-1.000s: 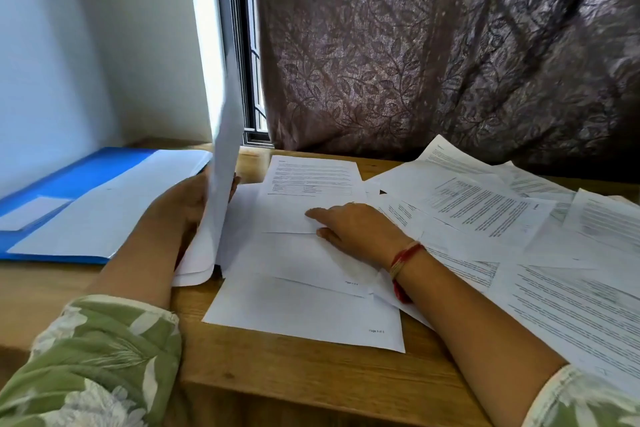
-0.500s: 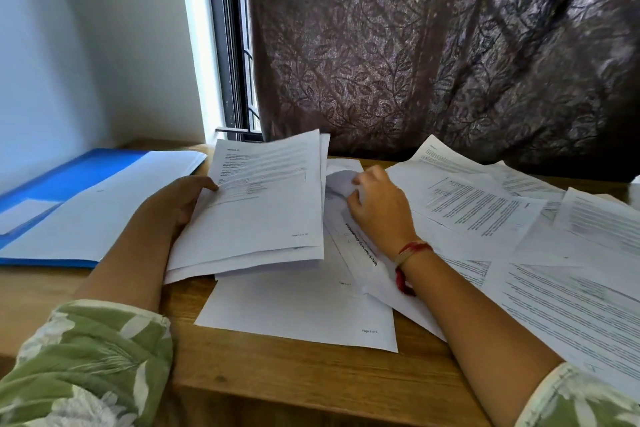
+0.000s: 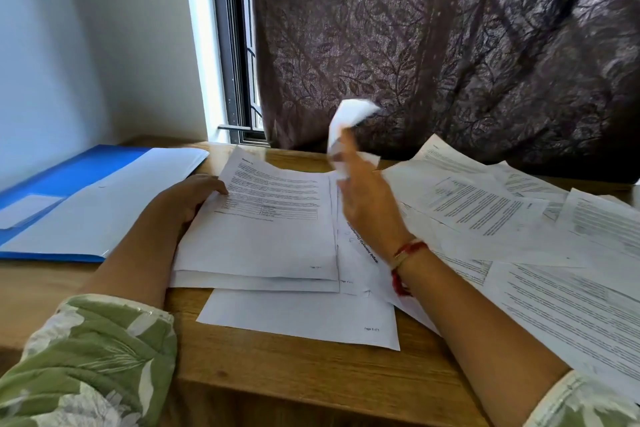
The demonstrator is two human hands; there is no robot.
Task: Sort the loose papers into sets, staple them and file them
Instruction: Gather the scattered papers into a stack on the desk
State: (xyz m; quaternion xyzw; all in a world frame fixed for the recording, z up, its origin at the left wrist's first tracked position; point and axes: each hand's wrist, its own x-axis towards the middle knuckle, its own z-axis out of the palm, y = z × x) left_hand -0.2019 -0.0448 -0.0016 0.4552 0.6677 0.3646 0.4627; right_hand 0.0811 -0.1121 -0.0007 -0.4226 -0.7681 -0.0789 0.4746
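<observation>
My left hand (image 3: pixel 187 198) holds the left edge of a small stack of printed sheets (image 3: pixel 270 229), thumb on top, the stack lying on the wooden desk (image 3: pixel 294 378). My right hand (image 3: pixel 367 198) is raised just right of the stack and pinches the top of a single sheet (image 3: pixel 349 121), which curls upward, blurred by motion. More loose printed papers (image 3: pixel 485 208) spread over the right side of the desk. One sheet (image 3: pixel 301 319) lies under the stack near the front edge. An open blue folder (image 3: pixel 59 177) with white sheets (image 3: pixel 114 198) on it lies at the left.
A dark patterned curtain (image 3: pixel 450 45) hangs behind the desk, and a window frame (image 3: pixel 232 45) stands to its left. A pale wall (image 3: pixel 69 45) closes off the left side. Bare wood shows along the front edge of the desk.
My left hand has laid the stack it held upright down flat on the desk. My right hand left the papers it rested on, took one sheet and lifted its top edge up.
</observation>
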